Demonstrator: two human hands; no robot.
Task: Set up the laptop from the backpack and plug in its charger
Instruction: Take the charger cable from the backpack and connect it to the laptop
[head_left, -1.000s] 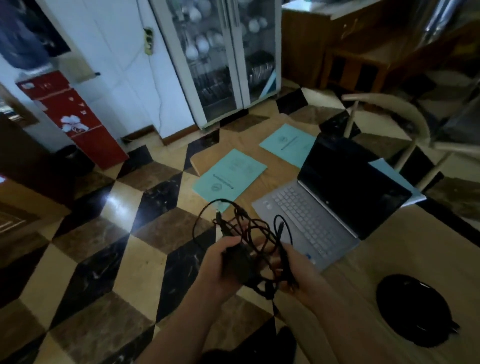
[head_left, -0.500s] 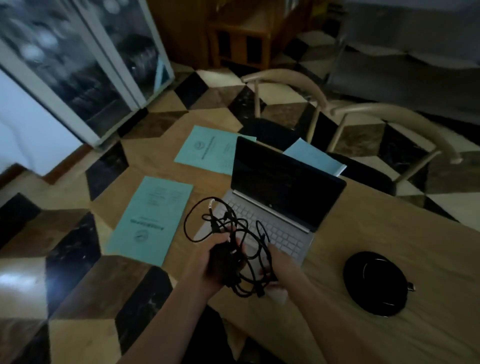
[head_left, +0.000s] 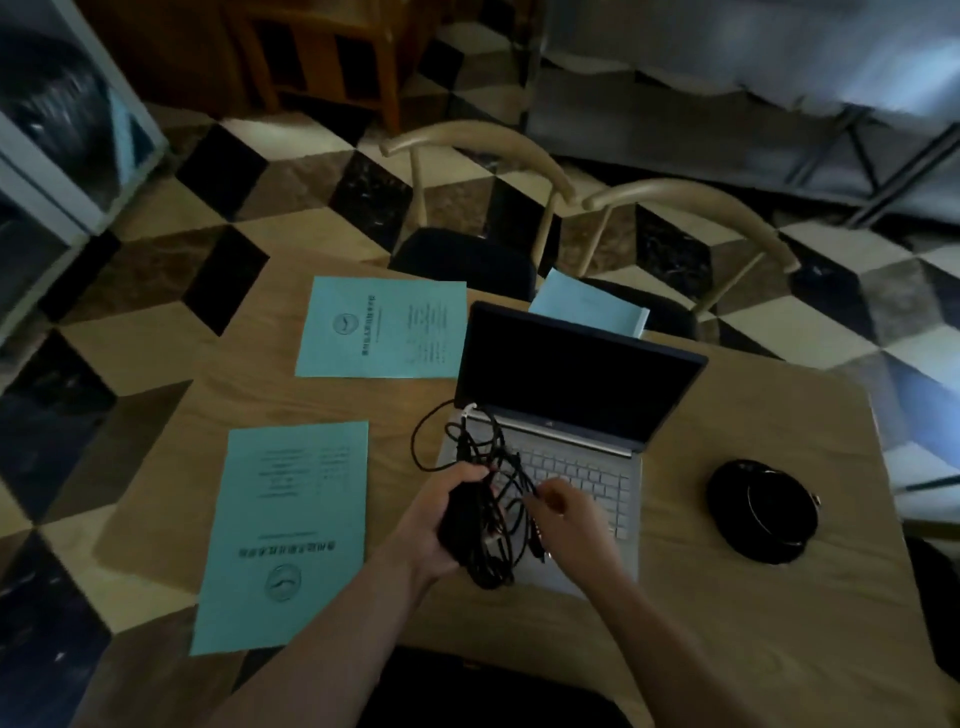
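Right fingers (head_left: 545, 500) pinch a strand of the charger (head_left: 485, 519); left fingers (head_left: 470, 475) curl round its black brick. We judge the left hand (head_left: 434, 525) anchors the bundle while the right hand (head_left: 569, 519) picks the tangle loose. Charger: black, loops knotted, held over the near-left corner of the laptop (head_left: 558, 441). Laptop open, screen dark, mid-desk (head_left: 727, 649).
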